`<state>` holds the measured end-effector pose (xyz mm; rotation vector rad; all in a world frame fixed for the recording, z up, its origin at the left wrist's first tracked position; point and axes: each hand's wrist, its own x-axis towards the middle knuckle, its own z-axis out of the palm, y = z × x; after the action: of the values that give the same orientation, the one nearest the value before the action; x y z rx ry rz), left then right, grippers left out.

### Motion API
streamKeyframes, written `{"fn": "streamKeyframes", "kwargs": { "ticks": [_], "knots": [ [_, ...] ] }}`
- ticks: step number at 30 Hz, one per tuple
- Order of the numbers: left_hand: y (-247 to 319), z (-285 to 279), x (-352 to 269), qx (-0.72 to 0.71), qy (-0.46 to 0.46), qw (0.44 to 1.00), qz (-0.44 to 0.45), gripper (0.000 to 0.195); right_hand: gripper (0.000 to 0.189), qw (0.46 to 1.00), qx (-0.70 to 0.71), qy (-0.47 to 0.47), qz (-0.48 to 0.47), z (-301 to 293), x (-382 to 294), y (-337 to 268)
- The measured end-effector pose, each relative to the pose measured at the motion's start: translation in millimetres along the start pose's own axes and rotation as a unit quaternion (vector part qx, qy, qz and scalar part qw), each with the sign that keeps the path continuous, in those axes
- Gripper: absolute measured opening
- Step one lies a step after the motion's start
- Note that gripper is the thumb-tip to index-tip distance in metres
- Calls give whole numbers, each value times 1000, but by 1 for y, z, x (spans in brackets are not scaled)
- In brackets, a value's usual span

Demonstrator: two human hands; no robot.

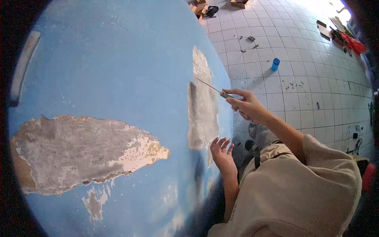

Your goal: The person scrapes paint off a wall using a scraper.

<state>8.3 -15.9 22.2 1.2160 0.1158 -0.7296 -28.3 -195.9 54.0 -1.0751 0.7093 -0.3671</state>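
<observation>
My right hand (pixel 247 103) grips the short greenish handle of a thin-bladed hand tool (pixel 208 84). Its slim blade, which looks edge-on, reaches across a narrow grey bare patch (pixel 204 112) in a blue-painted wall (pixel 142 71). Whether the tip touches the surface cannot be told. Lower in the picture, my left hand (pixel 223 152) is empty, with its fingers loosely curled and apart, beside the bottom end of that patch. A larger bare patch (pixel 80 151) with ragged, chipped edges and pale remnants spreads over the wall at the left.
A blue cylindrical container (pixel 275 64) stands on the white tiled floor (pixel 266 29), near small scattered debris (pixel 292 84). Open boxes and a red plastic bag (pixel 353 43) lie at the upper right. A long grey strip (pixel 25 68) is on the wall at far left.
</observation>
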Motion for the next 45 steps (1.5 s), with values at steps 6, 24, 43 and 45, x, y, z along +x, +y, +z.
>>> {"fn": "streamKeyframes", "kwargs": {
  "ticks": [6,24,43,45],
  "knots": [
    [-4,-5,1,18,-9,1000,11,40,39,998,-28,-15,-53,3,-15,24],
    [-6,2,1,-29,30,998,-36,33,34,999,-29,-21,-9,-2,20,3],
    [-23,16,-6,10,-5,1000,-23,38,35,998,-37,-35,-27,-12,19,-2],
    [-23,16,-7,13,-8,999,-28,38,36,996,-61,-50,-39,-5,-1,7]
  ]
}}
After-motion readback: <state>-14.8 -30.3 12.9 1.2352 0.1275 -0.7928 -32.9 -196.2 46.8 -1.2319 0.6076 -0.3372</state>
